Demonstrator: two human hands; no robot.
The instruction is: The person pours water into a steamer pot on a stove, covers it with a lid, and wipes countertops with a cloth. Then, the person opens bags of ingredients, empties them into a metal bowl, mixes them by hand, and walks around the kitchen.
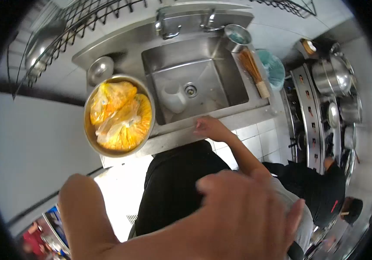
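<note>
My right hand (212,129) hovers at the front edge of the sink counter, its fingers curled in, with nothing visible in them. Large and blurred, my left hand (242,208) reaches across close to the camera, over my right upper arm; its grip cannot be made out. Left of the sink stands a round metal bowl (88,130) with two tied clear plastic bags (125,125) of yellow-orange food. Inside the steel sink (207,65), a white plastic jug (173,99) lies beside the drain. Neither hand touches the bags.
A bamboo brush (252,71) and a metal pot (237,37) rest at the sink's right rim, near a lined bin (272,69). Wire shelving (73,32) hangs above. Further right, a person in black (320,186) is by a stove (309,112).
</note>
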